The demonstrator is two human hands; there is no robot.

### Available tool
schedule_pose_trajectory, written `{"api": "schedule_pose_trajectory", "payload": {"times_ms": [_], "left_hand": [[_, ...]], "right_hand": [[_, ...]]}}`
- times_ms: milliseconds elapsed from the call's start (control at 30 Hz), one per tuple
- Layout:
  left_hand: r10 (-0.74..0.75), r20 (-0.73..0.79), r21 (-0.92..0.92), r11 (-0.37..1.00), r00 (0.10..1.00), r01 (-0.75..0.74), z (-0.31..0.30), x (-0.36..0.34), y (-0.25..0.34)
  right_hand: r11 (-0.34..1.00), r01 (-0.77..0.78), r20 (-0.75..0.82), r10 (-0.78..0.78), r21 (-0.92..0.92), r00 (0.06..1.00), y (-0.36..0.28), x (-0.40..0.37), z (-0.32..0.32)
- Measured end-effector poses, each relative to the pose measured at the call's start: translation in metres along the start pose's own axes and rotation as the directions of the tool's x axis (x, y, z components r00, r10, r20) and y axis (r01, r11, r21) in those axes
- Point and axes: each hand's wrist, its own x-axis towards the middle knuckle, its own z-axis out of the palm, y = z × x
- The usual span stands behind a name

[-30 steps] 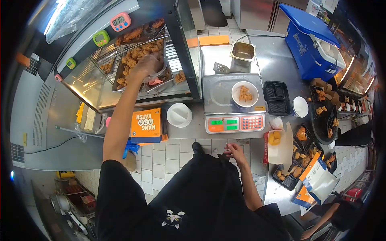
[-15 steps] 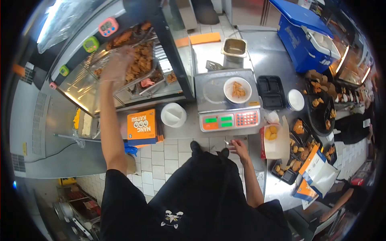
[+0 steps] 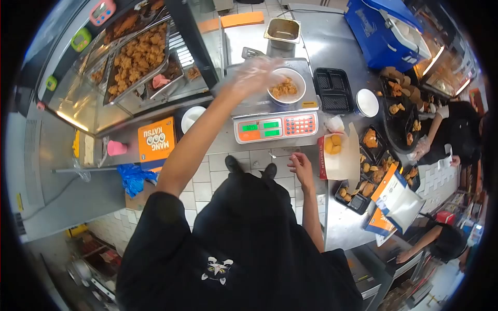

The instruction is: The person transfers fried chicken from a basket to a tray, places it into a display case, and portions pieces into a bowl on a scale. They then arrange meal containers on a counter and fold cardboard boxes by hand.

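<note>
Over the left rim of a white bowl (image 3: pixel 302 83), my left hand (image 3: pixel 255 78) is smeared by motion inside a clear plastic glove. Whether its fingers hold anything I cannot tell. Fried chicken pieces (image 3: pixel 285 89) lie in the bowl, which stands on a digital scale (image 3: pixel 241 110) with lit green displays. My bare right hand (image 3: pixel 301 168) hovers beside the counter's front edge, fingers loosely bent and apart, with nothing in them. A metal tray (image 3: pixel 168 41) heaped with fried chicken sits in the glass warmer at the left, away from both hands.
An orange box (image 3: pixel 157 140) and a white tub (image 3: pixel 192 118) stand left of the scale. At right are a black compartment tray (image 3: pixel 333 89), a white lidded cup (image 3: pixel 367 102), a red carton (image 3: pixel 324 164) and trays of chicken. A co-worker's gloved hand (image 3: pixel 421 149) works at the far right.
My left hand has moved from the chicken tray in the warmer to the bowl, where the chicken looks more plentiful. My right hand stays low by the counter. The view has shifted.
</note>
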Motion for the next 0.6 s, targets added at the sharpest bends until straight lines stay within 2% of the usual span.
{"api": "schedule_pose_trajectory", "payload": {"times_ms": [67,133,167,233,300,333,400,433,500,567,600], "left_hand": [[-0.340,-0.044,-0.117,0.936,0.939,0.333,-0.077,-0.026,0.019],[-0.401,-0.394,-0.204,0.915,0.827,0.347,-0.132,-0.060,0.009],[-0.295,-0.528,-0.035,0.945,0.797,0.326,-0.157,-0.070,-0.007],[-0.431,-0.611,-0.078,0.867,0.664,0.492,-0.195,-0.088,-0.058],[-0.383,-0.471,0.146,0.854,0.795,0.499,-0.217,-0.103,-0.129],[-0.367,-0.393,0.254,0.838,0.843,0.483,-0.222,-0.100,-0.129],[-0.520,-0.132,0.318,0.784,0.844,0.533,-0.218,-0.091,-0.125],[-0.587,0.001,0.357,0.756,0.809,0.548,-0.218,-0.086,-0.118],[-0.462,0.063,0.338,0.844,0.885,0.417,-0.211,-0.088,-0.174],[-0.415,0.085,0.311,0.875,0.906,0.371,-0.212,-0.084,-0.174],[-0.440,0.078,0.294,0.867,0.894,0.402,-0.212,-0.083,-0.173]], "right_hand": [[0.996,0.045,-0.051,-0.049,-0.071,0.998,0.008,-0.014,-0.009],[0.998,0.025,-0.067,-0.029,-0.058,0.997,0.010,-0.028,-0.014],[0.999,0.012,-0.076,-0.015,-0.049,0.997,0.015,-0.032,-0.018],[0.999,-0.021,-0.074,0.017,-0.049,0.997,0.021,-0.033,-0.018],[0.996,-0.043,-0.052,0.040,-0.076,0.998,0.016,-0.029,-0.018],[0.993,-0.022,-0.025,0.019,-0.117,1.000,0.009,-0.026,-0.016],[0.985,0.026,0.018,-0.023,-0.169,1.000,-0.007,-0.017,-0.009],[0.980,0.049,0.042,-0.042,-0.192,0.998,-0.018,-0.013,-0.004],[0.975,0.100,0.070,-0.088,-0.199,0.994,-0.037,-0.005,0.005],[0.972,0.148,0.082,-0.135,-0.181,0.987,-0.051,0.002,0.014],[0.968,0.167,0.089,-0.152,-0.185,0.984,-0.055,0.004,0.017]]}}
